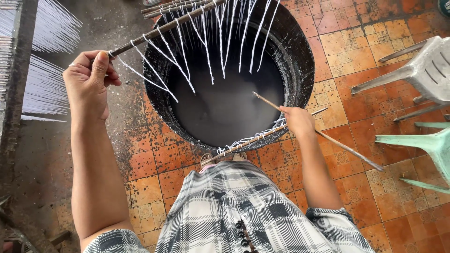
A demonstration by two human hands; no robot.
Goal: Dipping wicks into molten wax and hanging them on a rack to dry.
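Clamped in your left hand (89, 79) is the end of a long dark rod (161, 29), fingers curled round it and the thumb pressed along the top. White strings (180, 61) hang off that rod in a row, slanting down away from your grip and over the mouth of a big black vat (300, 61) that sits just beyond both hands. Dark liquid (225, 110) fills the vat, and the string tips dangle just above it; whether any touch it you can't tell from here.

Your right hand (297, 122) is closed too, pinching a thin stick (323, 136) that runs from over the liquid back past your wrist and out toward the floor on the right. Just below that hand, a second rod (255, 139) wound with white string lies across the near rim of the vat.

Further out, orange patterned floor tiles (356, 70) spread under everything. Well off to your right stand a grey plastic chair (422, 70) and a pale green chair (422, 145). Out past your left hand, racks of white strands (47, 61) fan out along a dark beam (18, 70). Close beneath you, your checked garment (225, 211) fills the bottom of the view.
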